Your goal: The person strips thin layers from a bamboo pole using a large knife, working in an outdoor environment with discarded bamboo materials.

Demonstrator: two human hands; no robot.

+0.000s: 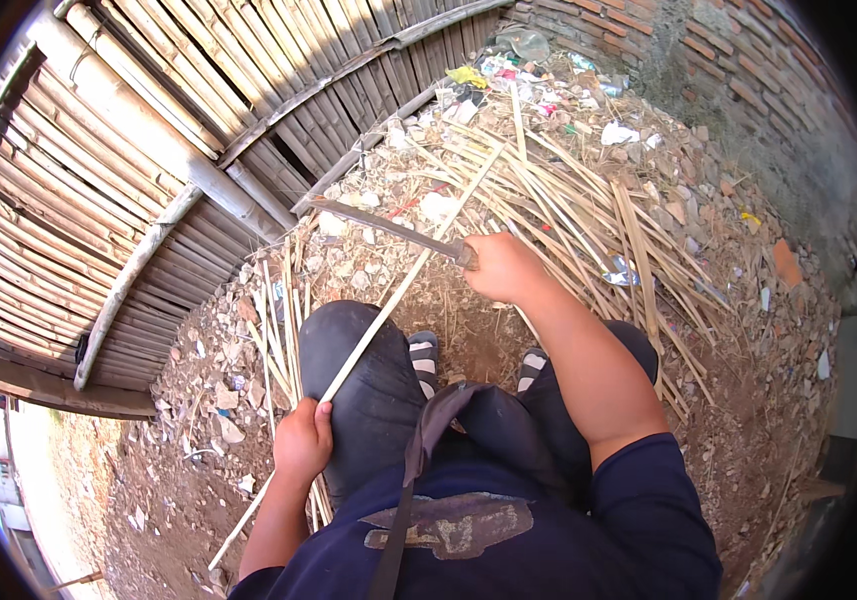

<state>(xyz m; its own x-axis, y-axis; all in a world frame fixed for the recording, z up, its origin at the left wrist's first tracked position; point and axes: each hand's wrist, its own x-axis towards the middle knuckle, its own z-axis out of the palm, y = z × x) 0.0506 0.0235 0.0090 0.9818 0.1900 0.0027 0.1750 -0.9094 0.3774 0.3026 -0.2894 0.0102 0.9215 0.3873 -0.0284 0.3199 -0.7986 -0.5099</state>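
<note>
My left hand [302,440] is closed round a long, pale bamboo strip [373,330] beside my left knee. From there the strip slants up and away to the right, its short lower end sticking out behind the hand. My right hand [500,268] grips the handle of a long-bladed knife [388,226], out in front of my knees. The blade points left and crosses the strip near its upper part; whether the edge touches it I cannot tell.
A loose pile of bamboo strips [588,215] lies ahead and to the right, with more strips [273,330] by my left leg. Rubble and litter [508,75] cover the ground. A bamboo fence [208,190] stands at left, a brick wall [748,90] at right.
</note>
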